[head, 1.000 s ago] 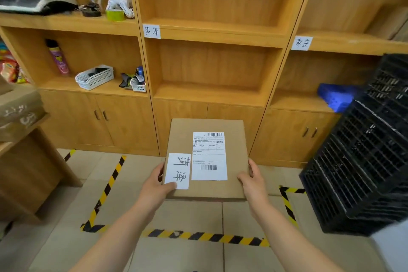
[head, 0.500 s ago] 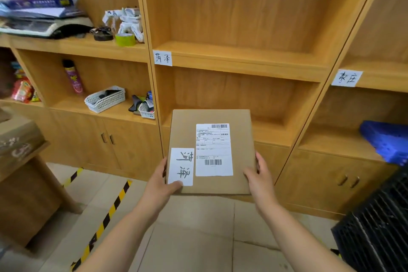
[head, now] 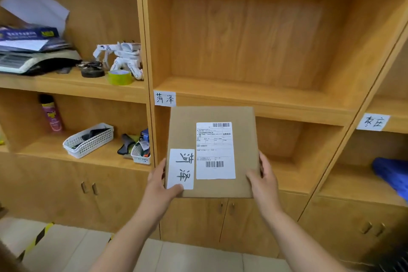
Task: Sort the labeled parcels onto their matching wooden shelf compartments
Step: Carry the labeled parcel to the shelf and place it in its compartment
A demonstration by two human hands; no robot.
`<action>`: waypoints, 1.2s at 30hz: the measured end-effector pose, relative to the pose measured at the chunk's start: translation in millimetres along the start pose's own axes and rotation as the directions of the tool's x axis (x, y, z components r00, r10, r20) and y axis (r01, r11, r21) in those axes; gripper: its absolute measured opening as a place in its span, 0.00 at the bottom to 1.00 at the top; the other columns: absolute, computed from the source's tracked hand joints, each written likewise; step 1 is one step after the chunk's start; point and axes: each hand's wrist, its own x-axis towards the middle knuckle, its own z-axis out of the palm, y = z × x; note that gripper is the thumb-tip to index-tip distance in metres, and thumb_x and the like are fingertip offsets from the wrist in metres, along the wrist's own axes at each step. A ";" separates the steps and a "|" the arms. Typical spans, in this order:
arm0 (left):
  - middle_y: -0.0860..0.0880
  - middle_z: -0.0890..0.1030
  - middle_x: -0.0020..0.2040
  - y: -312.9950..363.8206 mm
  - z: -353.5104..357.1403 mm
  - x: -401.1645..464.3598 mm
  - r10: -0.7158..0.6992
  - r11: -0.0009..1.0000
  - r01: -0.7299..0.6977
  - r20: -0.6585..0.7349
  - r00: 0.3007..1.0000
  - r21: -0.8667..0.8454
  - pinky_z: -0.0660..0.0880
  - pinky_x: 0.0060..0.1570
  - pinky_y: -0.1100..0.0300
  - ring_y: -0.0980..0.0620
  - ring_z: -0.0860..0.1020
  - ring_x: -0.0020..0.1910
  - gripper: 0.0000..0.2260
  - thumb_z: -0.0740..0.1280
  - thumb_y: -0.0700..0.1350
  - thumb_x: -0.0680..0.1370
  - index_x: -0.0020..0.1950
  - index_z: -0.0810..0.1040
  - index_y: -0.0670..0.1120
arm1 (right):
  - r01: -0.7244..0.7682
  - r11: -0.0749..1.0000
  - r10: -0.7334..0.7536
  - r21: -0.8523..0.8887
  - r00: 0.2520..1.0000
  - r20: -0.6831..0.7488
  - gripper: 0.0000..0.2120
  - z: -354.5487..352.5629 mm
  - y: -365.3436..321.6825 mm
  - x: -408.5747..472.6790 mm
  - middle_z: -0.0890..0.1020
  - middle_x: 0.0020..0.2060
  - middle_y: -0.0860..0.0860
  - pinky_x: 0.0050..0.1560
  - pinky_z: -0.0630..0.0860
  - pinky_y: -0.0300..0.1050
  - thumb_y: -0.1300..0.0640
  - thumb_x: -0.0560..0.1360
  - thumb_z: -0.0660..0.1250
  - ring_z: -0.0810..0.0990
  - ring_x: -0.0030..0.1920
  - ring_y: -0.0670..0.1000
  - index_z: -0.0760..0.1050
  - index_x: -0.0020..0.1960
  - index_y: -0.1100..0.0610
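Note:
A flat brown cardboard parcel (head: pixel 220 115) carries a printed shipping label and a white handwritten tag. My left hand (head: pixel 160 185) grips its lower left corner, thumb on the tag. My right hand (head: pixel 263 180) holds its right edge. The parcel hangs in front of the middle column of the wooden shelf (head: pixel 254 99), just under a handwritten shelf tag (head: pixel 165 98) whose two characters look the same as the parcel's. A second shelf tag (head: pixel 373 122) with different characters marks the right column.
The left column holds papers, a white toy robot (head: pixel 123 57), tape rolls (head: pixel 120 77), a spray can (head: pixel 51 113) and small white baskets (head: pixel 89 140). A blue object (head: pixel 391 175) lies on the lower right shelf. Cabinet doors (head: pixel 216 221) run below. Yellow-black floor tape (head: pixel 35 238) shows bottom left.
I have come closer to the shelf and both hands have raised the parcel from cabinet-door height to the middle column's lower opening. The black crate has left the view.

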 end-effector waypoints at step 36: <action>0.58 0.61 0.73 60.7 -45.7 337.5 0.581 0.777 -0.520 -0.088 0.809 0.354 0.54 0.70 0.58 0.59 0.56 0.73 0.16 0.62 0.45 0.77 0.62 0.70 0.62 | 0.365 0.878 -0.363 -0.309 0.929 0.066 0.26 182.2 -53.2 296.4 0.59 0.70 0.43 0.63 0.58 0.35 0.59 0.73 0.67 0.65 0.64 0.41 0.65 0.68 0.45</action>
